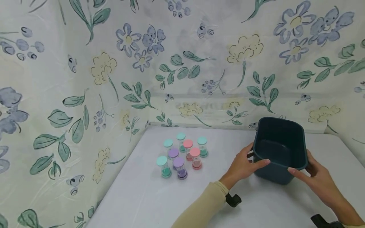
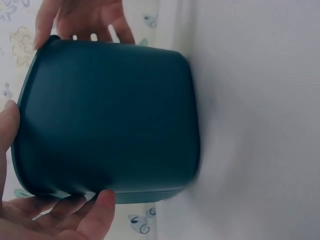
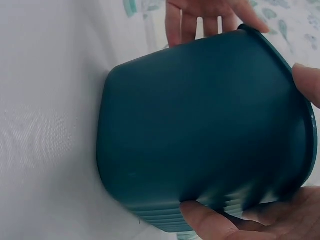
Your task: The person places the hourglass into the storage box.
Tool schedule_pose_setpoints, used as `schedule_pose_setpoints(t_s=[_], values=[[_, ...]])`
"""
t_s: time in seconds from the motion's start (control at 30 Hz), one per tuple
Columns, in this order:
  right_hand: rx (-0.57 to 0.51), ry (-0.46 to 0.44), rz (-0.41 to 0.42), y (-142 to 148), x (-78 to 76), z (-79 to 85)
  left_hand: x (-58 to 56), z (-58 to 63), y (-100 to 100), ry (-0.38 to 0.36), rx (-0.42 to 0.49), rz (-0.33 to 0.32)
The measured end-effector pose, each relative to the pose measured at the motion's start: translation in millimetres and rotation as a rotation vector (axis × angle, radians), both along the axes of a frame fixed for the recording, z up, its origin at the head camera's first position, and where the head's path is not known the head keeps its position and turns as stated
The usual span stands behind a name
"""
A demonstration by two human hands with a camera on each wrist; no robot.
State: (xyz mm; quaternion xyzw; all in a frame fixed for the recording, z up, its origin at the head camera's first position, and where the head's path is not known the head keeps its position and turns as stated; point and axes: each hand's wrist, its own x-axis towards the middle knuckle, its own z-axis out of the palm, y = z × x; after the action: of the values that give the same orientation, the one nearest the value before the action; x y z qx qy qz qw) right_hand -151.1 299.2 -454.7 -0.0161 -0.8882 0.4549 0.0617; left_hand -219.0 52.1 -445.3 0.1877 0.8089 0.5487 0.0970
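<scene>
Pale yellow sleeve (image 1: 201, 205) closest of all, running up from the bottom edge with a black wrist mount (image 1: 234, 200) just beside the cuff, and out of it comes the left hand (image 1: 241, 166), grip on the dark teal bin (image 1: 271, 173)! Thumb over the near rim (image 1: 278, 164), fingers against the left side. Over on the other flank it's the right hand (image 1: 318, 178), gripping too, thumb at the rim, fingers curled about the right side. Two hands, one bin, and that bin is tilted at the right of the table (image 1: 137, 196), its mouth facing up and toward the head camera; whether its base touches the white top, I can't tell. Now out to the left, well apart from the bin: eight little clear-bodied cylinders (image 1: 196, 161), upright in a loose cluster! Mint caps (image 1: 162, 160) on four, pink caps (image 1: 195, 152) on two, purple caps (image 1: 179, 162) on two, and those in clear sight show matching colour low down. Behind it all, floral cloth (image 1: 199, 47), printed in blue, yellow and green.
</scene>
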Motion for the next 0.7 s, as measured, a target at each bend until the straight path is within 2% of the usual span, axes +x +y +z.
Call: schedule_pose_setpoints(t_s=[0.33, 0.57, 0.7], values=[[0.024, -0.023, 0.038, -7, -5.7, 2.3, 3.4, -0.2, -10, -0.029, 0.014, 0.045], [-0.022, 0.034, 0.108, -9, -8.6, 2.4, 6.3, -0.2, -16, -0.021, 0.016, 0.06], [-0.021, 0.001, 0.124, -13, -9.7, 3.6, 9.0, -0.5, -19, -0.016, 0.009, 0.079]])
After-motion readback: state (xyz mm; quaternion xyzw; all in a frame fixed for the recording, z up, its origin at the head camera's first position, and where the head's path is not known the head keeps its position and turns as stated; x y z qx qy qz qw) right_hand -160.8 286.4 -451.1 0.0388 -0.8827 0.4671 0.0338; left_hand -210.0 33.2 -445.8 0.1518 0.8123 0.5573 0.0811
